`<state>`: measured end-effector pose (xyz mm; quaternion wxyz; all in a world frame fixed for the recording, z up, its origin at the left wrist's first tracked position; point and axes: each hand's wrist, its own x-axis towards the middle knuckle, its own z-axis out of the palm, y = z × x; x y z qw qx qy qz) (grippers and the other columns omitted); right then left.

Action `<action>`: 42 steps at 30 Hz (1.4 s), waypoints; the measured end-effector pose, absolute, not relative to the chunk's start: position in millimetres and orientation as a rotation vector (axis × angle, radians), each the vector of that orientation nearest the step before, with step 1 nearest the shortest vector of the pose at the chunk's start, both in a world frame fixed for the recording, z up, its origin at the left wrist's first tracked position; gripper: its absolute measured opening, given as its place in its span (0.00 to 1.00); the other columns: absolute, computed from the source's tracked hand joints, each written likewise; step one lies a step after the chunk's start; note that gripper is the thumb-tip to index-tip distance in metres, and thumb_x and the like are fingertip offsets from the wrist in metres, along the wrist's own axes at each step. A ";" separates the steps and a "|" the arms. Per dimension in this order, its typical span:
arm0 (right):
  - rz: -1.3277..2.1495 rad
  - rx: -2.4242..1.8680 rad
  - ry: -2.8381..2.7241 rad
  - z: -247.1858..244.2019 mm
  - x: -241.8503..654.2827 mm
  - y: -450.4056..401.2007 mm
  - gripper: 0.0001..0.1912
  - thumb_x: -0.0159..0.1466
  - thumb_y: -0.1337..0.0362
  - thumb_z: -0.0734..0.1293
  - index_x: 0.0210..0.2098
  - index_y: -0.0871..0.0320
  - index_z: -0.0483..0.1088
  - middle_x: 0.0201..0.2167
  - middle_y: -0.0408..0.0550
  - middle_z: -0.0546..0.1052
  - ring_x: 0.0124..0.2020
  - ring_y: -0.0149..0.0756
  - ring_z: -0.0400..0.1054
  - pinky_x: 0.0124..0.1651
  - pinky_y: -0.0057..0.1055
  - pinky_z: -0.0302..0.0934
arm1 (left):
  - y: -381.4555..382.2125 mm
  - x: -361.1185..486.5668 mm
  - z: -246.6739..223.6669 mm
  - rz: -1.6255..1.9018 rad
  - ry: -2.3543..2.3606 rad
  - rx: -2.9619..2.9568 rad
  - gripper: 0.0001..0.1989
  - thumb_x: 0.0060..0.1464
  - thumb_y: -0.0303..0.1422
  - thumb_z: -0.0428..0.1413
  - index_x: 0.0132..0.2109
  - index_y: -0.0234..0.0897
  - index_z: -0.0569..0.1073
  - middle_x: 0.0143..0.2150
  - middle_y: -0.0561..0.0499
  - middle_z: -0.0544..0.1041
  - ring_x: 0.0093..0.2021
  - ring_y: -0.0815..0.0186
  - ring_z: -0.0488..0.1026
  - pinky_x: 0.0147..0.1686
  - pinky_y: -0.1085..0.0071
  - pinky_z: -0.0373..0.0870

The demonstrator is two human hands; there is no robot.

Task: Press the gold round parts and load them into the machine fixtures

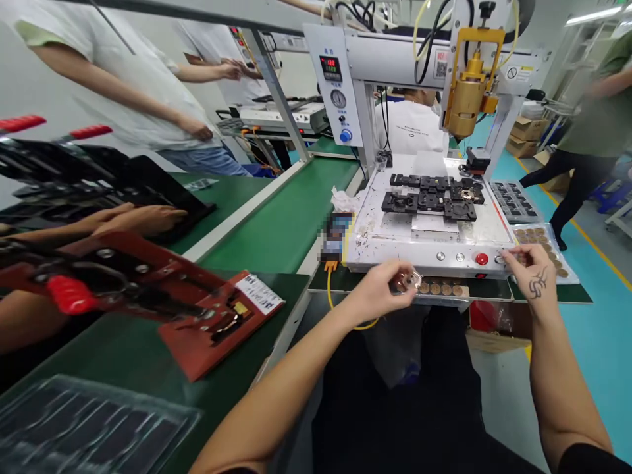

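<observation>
My left hand (379, 291) is closed on a small round part (409, 282), shiny and ring-like, held just in front of the machine's front edge. The thumb and fingers of my right hand (536, 271) meet at the rightmost silver push button (500, 259) on the machine's front panel. Left of that button is a red button (481, 259). On the white machine bed (375, 227) sit several black fixture blocks (432, 197), one with a round metallic piece (468, 194). A brass-coloured dispensing head (465, 105) hangs above them.
A strip of round tan pieces (446, 289) lies below the front panel. Plastic trays (516, 201) stand at the right. A red press (207, 316) and a co-worker's hands (143, 217) are at the left. A yellow cable (330, 296) runs beside the machine.
</observation>
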<state>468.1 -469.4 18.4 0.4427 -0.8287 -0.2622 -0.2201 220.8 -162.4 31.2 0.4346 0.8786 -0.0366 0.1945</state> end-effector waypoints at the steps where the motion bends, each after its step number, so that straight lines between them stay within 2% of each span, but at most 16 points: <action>1: -0.555 -2.064 -0.611 10.2 461.9 -473.2 0.20 0.64 0.44 0.75 0.36 0.55 0.76 0.34 0.47 0.74 0.36 0.43 0.67 0.44 0.42 0.66 | -166.4 223.9 18.0 0.384 -0.150 2.170 0.13 0.57 0.32 0.64 0.49 0.40 0.76 0.43 0.50 0.82 0.40 0.62 0.81 0.43 0.65 0.79; 4: -0.689 -2.084 -0.527 -2.1 449.3 -469.0 0.22 0.64 0.41 0.74 0.36 0.54 0.74 0.36 0.50 0.74 0.40 0.46 0.67 0.49 0.46 0.66 | -180.8 243.4 -17.6 0.142 -0.326 2.153 0.14 0.55 0.32 0.66 0.49 0.40 0.76 0.56 0.43 0.84 0.58 0.54 0.82 0.59 0.60 0.76; 7: -0.740 -2.046 -0.540 -5.8 431.5 -455.7 0.19 0.68 0.44 0.72 0.39 0.54 0.74 0.37 0.51 0.75 0.41 0.46 0.69 0.50 0.45 0.67 | -195.9 270.3 -43.1 0.044 -0.400 2.190 0.14 0.56 0.31 0.67 0.49 0.39 0.76 0.70 0.36 0.77 0.74 0.48 0.70 0.71 0.56 0.68; 9: -0.585 -2.032 -0.661 -11.8 415.3 -447.6 0.17 0.73 0.47 0.69 0.41 0.54 0.75 0.37 0.51 0.78 0.39 0.45 0.71 0.49 0.43 0.68 | -204.5 285.9 -54.1 0.034 -0.430 2.234 0.13 0.56 0.30 0.67 0.48 0.38 0.77 0.74 0.33 0.72 0.77 0.46 0.66 0.74 0.54 0.64; 12: -0.315 -2.039 -0.874 -30.7 395.2 -440.1 0.16 0.78 0.52 0.64 0.47 0.55 0.78 0.39 0.51 0.83 0.39 0.45 0.77 0.46 0.40 0.72 | -211.5 296.7 -64.6 0.051 -0.452 2.282 0.13 0.56 0.30 0.67 0.48 0.37 0.78 0.76 0.31 0.69 0.79 0.45 0.64 0.78 0.50 0.58; 15: -0.243 -2.047 -0.993 -54.0 388.5 -438.3 0.16 0.80 0.55 0.61 0.50 0.54 0.79 0.41 0.52 0.85 0.42 0.45 0.80 0.47 0.40 0.74 | -210.7 290.7 -71.1 0.057 -0.477 2.286 0.15 0.56 0.31 0.67 0.50 0.36 0.79 0.77 0.32 0.67 0.81 0.45 0.59 0.81 0.48 0.51; 19: -0.220 -2.082 -1.176 -75.4 392.4 -439.6 0.14 0.78 0.55 0.66 0.52 0.53 0.81 0.44 0.54 0.83 0.47 0.49 0.77 0.53 0.45 0.73 | -206.4 277.6 -72.6 0.061 -0.500 2.265 0.14 0.57 0.32 0.66 0.50 0.37 0.79 0.78 0.34 0.67 0.81 0.49 0.58 0.81 0.48 0.50; 22: -0.218 -2.115 -1.317 -83.2 396.9 -440.5 0.15 0.77 0.55 0.68 0.57 0.53 0.81 0.45 0.57 0.81 0.46 0.51 0.74 0.52 0.48 0.71 | -205.3 277.2 -70.5 0.040 -0.498 2.257 0.12 0.57 0.31 0.65 0.49 0.36 0.78 0.77 0.32 0.67 0.81 0.48 0.59 0.81 0.49 0.50; 28: -0.276 -2.095 -1.493 -95.5 402.2 -441.2 0.13 0.79 0.60 0.65 0.55 0.55 0.80 0.49 0.58 0.82 0.47 0.49 0.73 0.52 0.47 0.70 | -201.6 284.6 -68.3 -0.068 -0.503 2.227 0.11 0.55 0.30 0.66 0.46 0.37 0.79 0.79 0.34 0.64 0.83 0.46 0.54 0.82 0.49 0.45; 37: -0.384 -2.120 -1.567 -96.1 404.9 -441.8 0.17 0.79 0.61 0.65 0.63 0.57 0.76 0.49 0.60 0.81 0.47 0.50 0.73 0.48 0.45 0.70 | -200.0 281.9 -61.3 -0.115 -0.497 2.213 0.11 0.55 0.31 0.67 0.46 0.37 0.78 0.80 0.35 0.64 0.83 0.50 0.54 0.83 0.53 0.41; 42: -0.485 -2.039 -1.568 -114.8 404.9 -441.2 0.12 0.77 0.66 0.66 0.56 0.56 0.79 0.47 0.58 0.83 0.46 0.47 0.75 0.49 0.44 0.71 | -200.2 283.3 -56.0 -0.133 -0.489 2.196 0.11 0.56 0.30 0.67 0.46 0.38 0.78 0.80 0.38 0.63 0.83 0.48 0.54 0.82 0.53 0.44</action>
